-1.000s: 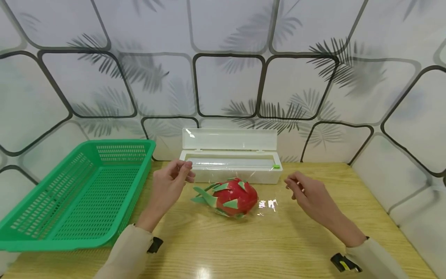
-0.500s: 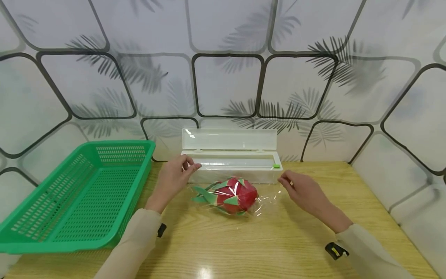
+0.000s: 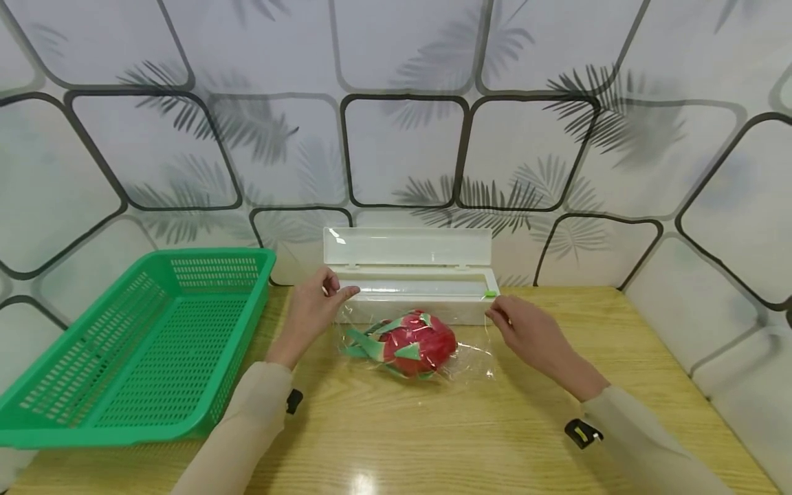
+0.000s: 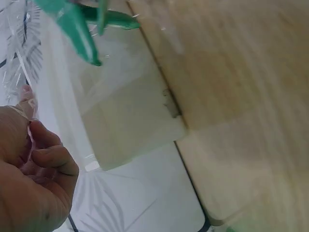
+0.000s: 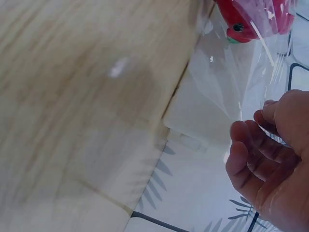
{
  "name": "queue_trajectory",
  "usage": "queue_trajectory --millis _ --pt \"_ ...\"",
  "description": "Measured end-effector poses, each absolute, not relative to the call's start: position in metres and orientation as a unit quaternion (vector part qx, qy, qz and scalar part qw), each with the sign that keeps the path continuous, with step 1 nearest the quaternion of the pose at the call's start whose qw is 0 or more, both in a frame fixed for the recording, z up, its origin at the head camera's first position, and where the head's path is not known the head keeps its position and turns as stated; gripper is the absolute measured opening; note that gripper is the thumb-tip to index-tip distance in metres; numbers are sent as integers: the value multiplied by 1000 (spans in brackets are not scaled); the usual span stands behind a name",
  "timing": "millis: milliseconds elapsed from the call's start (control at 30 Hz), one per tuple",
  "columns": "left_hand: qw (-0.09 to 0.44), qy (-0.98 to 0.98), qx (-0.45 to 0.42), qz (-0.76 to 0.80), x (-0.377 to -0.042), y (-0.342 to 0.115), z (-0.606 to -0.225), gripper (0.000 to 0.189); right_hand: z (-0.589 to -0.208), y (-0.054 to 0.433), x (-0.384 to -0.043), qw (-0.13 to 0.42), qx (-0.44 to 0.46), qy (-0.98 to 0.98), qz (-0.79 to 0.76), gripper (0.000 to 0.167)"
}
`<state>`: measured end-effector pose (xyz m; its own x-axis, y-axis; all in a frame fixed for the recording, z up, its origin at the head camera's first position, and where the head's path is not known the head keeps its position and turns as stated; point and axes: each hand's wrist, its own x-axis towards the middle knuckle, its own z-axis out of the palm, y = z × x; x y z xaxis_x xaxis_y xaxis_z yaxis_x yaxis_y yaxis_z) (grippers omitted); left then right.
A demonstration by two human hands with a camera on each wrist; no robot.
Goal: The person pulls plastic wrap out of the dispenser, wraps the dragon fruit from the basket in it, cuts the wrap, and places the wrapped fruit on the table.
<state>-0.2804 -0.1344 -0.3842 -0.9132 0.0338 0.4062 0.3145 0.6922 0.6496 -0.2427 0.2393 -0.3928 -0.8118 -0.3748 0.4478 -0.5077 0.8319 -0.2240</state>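
Note:
A red dragon fruit (image 3: 430, 347) with green scales lies at mid-table in the head view, its leafy end pointing left. Clear cling film (image 3: 473, 359) covers it and catches the light in creases. My left hand (image 3: 311, 313) pinches the film's left edge between thumb and fingers, up by the box. On the other side my right hand (image 3: 533, 337) pinches the film's right edge; the right wrist view has the film (image 5: 219, 79) stretching from those fingers to the fruit. Right behind the fruit stands a white cling film box (image 3: 408, 246), lid up, a roll inside.
A green plastic basket (image 3: 167, 357) takes up the left of the wooden table (image 3: 396, 440). A small green slider (image 3: 490, 294) sits at the right end of the box's front rim. Behind the table rises a patterned wall (image 3: 402, 151).
Both hands have come inward and up toward the box, the right one moving left. The film now drapes more closely over the dragon fruit, which has shifted slightly up in the view.

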Motion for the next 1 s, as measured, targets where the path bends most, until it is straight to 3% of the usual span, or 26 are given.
queue_trajectory --millis 167,333,667,1000 --pt "226 -892 -111 -375 -284 -132 -372 34 -385 232 -247 227 237 -928 178 15" --pt "235 -890 -111 -375 -286 -128 -361 33 -383 230 -249 222 234 -929 180 13" --pt "177 -873 -93 -444 -290 -106 -364 25 -389 234 -247 181 214 -944 175 13" --pt "85 -915 -142 -368 -263 -100 -369 23 -390 241 -242 166 210 -949 167 11"
